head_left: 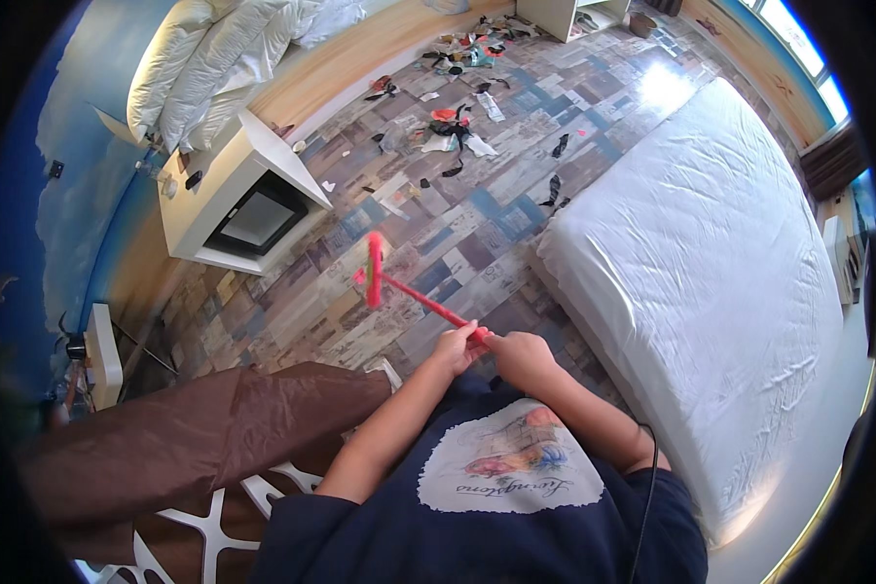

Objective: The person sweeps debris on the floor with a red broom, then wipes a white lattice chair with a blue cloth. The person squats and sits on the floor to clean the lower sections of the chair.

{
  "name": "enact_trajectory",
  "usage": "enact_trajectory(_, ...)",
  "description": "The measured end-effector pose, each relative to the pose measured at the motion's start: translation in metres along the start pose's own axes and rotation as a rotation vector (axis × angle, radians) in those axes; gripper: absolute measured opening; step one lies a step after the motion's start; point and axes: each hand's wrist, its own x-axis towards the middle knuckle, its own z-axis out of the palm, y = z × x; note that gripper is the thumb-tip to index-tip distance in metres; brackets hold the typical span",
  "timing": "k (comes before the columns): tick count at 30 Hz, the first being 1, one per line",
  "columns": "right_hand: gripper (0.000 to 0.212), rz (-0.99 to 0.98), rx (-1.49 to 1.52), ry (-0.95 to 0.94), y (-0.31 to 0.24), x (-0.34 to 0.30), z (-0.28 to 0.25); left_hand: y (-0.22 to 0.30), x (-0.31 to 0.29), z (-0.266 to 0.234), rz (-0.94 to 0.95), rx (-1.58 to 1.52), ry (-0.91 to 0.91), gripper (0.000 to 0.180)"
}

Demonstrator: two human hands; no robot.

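A red broom (428,303) slants away from my body toward the upper left. Its narrow red head (375,271), with some green and pink beside it, is slightly blurred over the patchwork floor; whether it touches the floor I cannot tell. Near the handle's close end, my left hand (457,348) is closed around the shaft. My right hand (522,358) grips the same end just to the right, fingers curled, close against the left.
Scraps and dark strips of litter (450,128) lie across the far floor, with another heap (467,49) by the wall. A white-sheeted bed (691,282) fills the right. At left stand a white cabinet (195,219) and a brown cloth-covered piece (214,428).
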Motion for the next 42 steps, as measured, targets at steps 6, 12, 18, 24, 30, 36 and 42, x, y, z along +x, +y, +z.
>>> enact_trajectory(6, 0.023, -0.179, -0.057, -0.083, -0.032, 0.091, -0.017, 0.056, -0.003, -0.037, 0.131, -0.199, 0.166, 0.017)
enact_trajectory(12, 0.018, -0.066, -0.067, -0.156, -0.072, 0.167, -0.059, 0.128, 0.069, -0.097, 0.043, -0.18, 0.182, 0.017)
enact_trajectory(18, 0.015, 0.161, -0.159, 0.038, -0.057, 0.196, -0.106, 0.193, 0.128, -0.033, -0.152, -0.115, -0.043, 0.021)
enact_trajectory(24, 0.008, 0.162, -0.261, 0.193, -0.034, 0.17, -0.126, 0.224, 0.114, 0.053, -0.173, -0.081, -0.373, 0.022)
enact_trajectory(30, 0.021, 0.298, 0.033, 0.436, -0.041, 0.094, -0.086, 0.182, 0.062, 0.075, -0.202, 0.07, -0.33, 0.022)
enact_trajectory(36, 0.024, 0.502, 0.261, 0.297, -0.042, 0.032, -0.083, 0.132, 0.039, 0.088, -0.487, 0.292, -0.321, 0.021)
enact_trajectory(42, 0.022, 0.523, 0.222, 0.206, 0.013, 0.086, -0.065, 0.129, 0.106, 0.095, -0.435, 0.35, -0.182, 0.023)
